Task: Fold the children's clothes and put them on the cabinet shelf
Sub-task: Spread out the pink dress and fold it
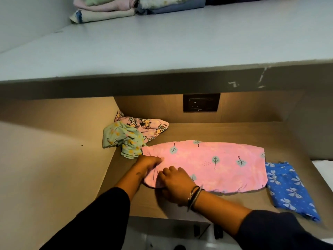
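While a folded stack [115, 9] is already laid on the upper shelf [162, 42], the pink garment [207, 165] is spread on the lower surface [234, 130] and pinched at its left end by the left hand [149, 162] and the right hand [175, 183], the crumpled green garment [122, 139] and cartoon-print garment [149, 126] being judged not yet folded.

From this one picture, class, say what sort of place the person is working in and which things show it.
Likely a home, at a built-in cabinet: folded clothes stacked on the grey upper shelf, a pink garment spread on the wooden lower shelf, a wall socket behind.
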Action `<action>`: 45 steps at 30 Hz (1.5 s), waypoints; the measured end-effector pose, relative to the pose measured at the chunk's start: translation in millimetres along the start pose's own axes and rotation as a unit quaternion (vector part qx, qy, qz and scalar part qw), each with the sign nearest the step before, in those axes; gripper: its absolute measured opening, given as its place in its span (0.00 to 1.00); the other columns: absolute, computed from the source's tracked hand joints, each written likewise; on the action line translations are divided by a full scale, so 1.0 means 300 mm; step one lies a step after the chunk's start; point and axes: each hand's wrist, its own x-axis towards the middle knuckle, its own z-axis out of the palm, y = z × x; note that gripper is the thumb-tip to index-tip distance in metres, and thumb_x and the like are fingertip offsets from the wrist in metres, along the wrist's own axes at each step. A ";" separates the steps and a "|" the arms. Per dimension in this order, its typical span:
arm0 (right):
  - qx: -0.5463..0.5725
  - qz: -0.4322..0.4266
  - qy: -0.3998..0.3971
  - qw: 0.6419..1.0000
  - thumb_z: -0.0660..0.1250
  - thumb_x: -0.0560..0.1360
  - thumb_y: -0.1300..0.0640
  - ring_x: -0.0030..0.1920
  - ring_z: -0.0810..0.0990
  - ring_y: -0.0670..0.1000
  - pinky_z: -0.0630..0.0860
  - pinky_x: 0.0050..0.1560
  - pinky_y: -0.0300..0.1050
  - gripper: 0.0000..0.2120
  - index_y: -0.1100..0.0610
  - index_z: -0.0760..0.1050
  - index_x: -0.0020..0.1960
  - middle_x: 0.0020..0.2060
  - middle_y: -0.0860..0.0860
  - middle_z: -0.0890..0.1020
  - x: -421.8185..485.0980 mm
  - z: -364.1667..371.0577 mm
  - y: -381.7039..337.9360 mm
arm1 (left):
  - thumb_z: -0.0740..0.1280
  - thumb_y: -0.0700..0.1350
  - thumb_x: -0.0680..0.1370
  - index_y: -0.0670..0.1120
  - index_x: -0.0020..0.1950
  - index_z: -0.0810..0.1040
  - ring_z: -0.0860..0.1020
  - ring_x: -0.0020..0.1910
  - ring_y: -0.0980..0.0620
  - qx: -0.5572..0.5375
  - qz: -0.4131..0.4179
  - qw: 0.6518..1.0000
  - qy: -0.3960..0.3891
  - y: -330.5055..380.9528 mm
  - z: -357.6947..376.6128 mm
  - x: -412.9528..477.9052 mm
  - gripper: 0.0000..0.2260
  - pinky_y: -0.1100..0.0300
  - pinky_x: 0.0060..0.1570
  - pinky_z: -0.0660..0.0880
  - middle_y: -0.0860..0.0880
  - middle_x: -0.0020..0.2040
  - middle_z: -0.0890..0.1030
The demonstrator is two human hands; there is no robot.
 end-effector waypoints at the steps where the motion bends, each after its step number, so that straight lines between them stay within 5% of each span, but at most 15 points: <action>1: -0.003 0.013 -0.002 1.000 0.63 0.77 0.51 0.50 0.75 0.58 0.73 0.49 0.52 0.17 0.59 0.72 0.63 0.54 0.58 0.78 0.013 0.014 -0.027 | 0.71 0.37 0.75 0.38 0.66 0.73 0.79 0.46 0.43 0.025 0.010 1.000 0.013 0.007 0.018 -0.004 0.20 0.53 0.44 0.77 0.41 0.59 0.81; 5: -0.025 0.037 -0.029 0.999 0.63 0.79 0.59 0.50 0.75 0.59 0.77 0.48 0.52 0.14 0.62 0.72 0.63 0.52 0.60 0.77 0.042 0.043 -0.074 | 0.65 0.34 0.73 0.42 0.67 0.71 0.78 0.52 0.41 0.078 0.080 0.991 0.068 0.033 0.046 -0.017 0.22 0.54 0.50 0.76 0.42 0.57 0.80; 8: -0.003 0.045 -0.023 0.999 0.62 0.80 0.59 0.50 0.77 0.61 0.77 0.48 0.53 0.14 0.62 0.71 0.64 0.52 0.62 0.77 0.062 0.028 -0.069 | 0.66 0.35 0.73 0.41 0.68 0.70 0.78 0.50 0.41 0.082 0.037 0.994 0.059 0.060 0.038 -0.008 0.23 0.53 0.50 0.76 0.40 0.56 0.79; 13: 0.171 0.124 0.023 0.977 0.66 0.76 0.55 0.48 0.79 0.61 0.72 0.43 0.48 0.15 0.60 0.74 0.60 0.53 0.59 0.77 0.085 -0.031 -0.051 | 0.72 0.37 0.74 0.36 0.57 0.79 0.79 0.40 0.43 0.058 -0.037 0.995 -0.067 0.090 0.018 -0.025 0.13 0.53 0.41 0.77 0.42 0.42 0.82; 15: 0.262 0.164 0.039 0.950 0.67 0.75 0.55 0.48 0.79 0.58 0.72 0.45 0.43 0.13 0.58 0.75 0.58 0.54 0.57 0.78 0.084 -0.043 -0.046 | 0.71 0.36 0.74 0.37 0.49 0.76 0.78 0.42 0.40 0.112 -0.044 0.992 -0.044 0.099 0.022 -0.024 0.06 0.49 0.42 0.80 0.40 0.42 0.79; 18: 0.368 0.211 0.068 0.903 0.66 0.74 0.58 0.41 0.74 0.53 0.65 0.37 0.34 0.02 0.54 0.72 0.44 0.45 0.55 0.76 0.070 -0.055 -0.036 | 0.68 0.33 0.75 0.39 0.47 0.70 0.76 0.39 0.40 0.102 -0.045 0.993 -0.028 0.114 0.037 -0.022 0.07 0.51 0.27 0.79 0.38 0.46 0.76; 22: 0.471 0.272 0.124 0.830 0.67 0.72 0.61 0.37 0.71 0.50 0.69 0.36 0.40 0.09 0.53 0.68 0.36 0.38 0.52 0.75 0.037 -0.078 0.000 | 0.71 0.33 0.69 0.42 0.47 0.73 0.77 0.38 0.46 0.130 0.068 0.989 0.029 0.176 0.096 -0.036 0.11 0.57 0.36 0.78 0.42 0.48 0.78; 24: 0.501 0.291 0.160 0.800 0.67 0.72 0.61 0.35 0.70 0.48 0.69 0.36 0.41 0.11 0.52 0.68 0.35 0.36 0.51 0.74 0.004 -0.097 0.017 | 0.72 0.35 0.68 0.45 0.51 0.72 0.77 0.43 0.44 0.165 0.114 0.979 0.037 0.217 0.150 -0.061 0.16 0.55 0.43 0.78 0.43 0.49 0.77; 28: 0.528 0.332 0.237 0.745 0.67 0.72 0.60 0.32 0.69 0.44 0.67 0.33 0.39 0.10 0.54 0.67 0.36 0.33 0.50 0.73 -0.101 -0.121 0.050 | 0.72 0.44 0.69 0.42 0.43 0.74 0.77 0.37 0.44 0.305 0.205 0.929 0.038 0.285 0.313 -0.144 0.09 0.57 0.39 0.73 0.42 0.41 0.78; 33: 0.511 0.422 0.251 0.705 0.64 0.73 0.65 0.34 0.71 0.43 0.66 0.34 0.29 0.07 0.54 0.71 0.43 0.35 0.46 0.74 -0.285 -0.115 0.155 | 0.69 0.45 0.69 0.40 0.53 0.75 0.79 0.50 0.37 0.398 0.304 0.866 0.018 0.281 0.576 -0.237 0.15 0.50 0.48 0.76 0.39 0.51 0.80; 35: 0.521 0.460 0.267 0.668 0.64 0.74 0.65 0.40 0.76 0.50 0.72 0.39 0.35 0.05 0.57 0.72 0.47 0.38 0.51 0.76 -0.356 -0.107 0.201 | 0.68 0.46 0.70 0.40 0.56 0.75 0.79 0.51 0.39 0.435 0.310 0.845 0.009 0.263 0.688 -0.263 0.17 0.52 0.46 0.77 0.41 0.53 0.80; 38: 0.561 0.525 0.292 0.570 0.68 0.75 0.62 0.48 0.79 0.63 0.77 0.50 0.55 0.09 0.65 0.74 0.52 0.45 0.62 0.79 -0.450 -0.090 0.255 | 0.68 0.44 0.72 0.40 0.57 0.74 0.80 0.50 0.39 0.446 0.295 0.844 -0.040 0.235 0.829 -0.299 0.16 0.53 0.43 0.77 0.41 0.51 0.81; 41: 0.603 0.554 0.293 0.494 0.66 0.74 0.66 0.39 0.77 0.63 0.79 0.36 0.46 0.03 0.67 0.75 0.45 0.37 0.63 0.78 -0.538 -0.101 0.293 | 0.72 0.45 0.72 0.39 0.59 0.73 0.82 0.48 0.40 0.378 0.266 0.871 -0.167 0.191 0.914 -0.318 0.19 0.50 0.43 0.79 0.38 0.52 0.80; 45: 0.653 0.563 0.186 0.472 0.65 0.73 0.61 0.43 0.82 0.62 0.82 0.44 0.51 0.10 0.65 0.74 0.52 0.43 0.65 0.79 -0.591 -0.095 0.320 | 0.64 0.52 0.80 0.46 0.70 0.65 0.82 0.35 0.45 0.242 0.217 0.890 -0.320 0.168 0.871 -0.324 0.21 0.56 0.34 0.78 0.42 0.51 0.81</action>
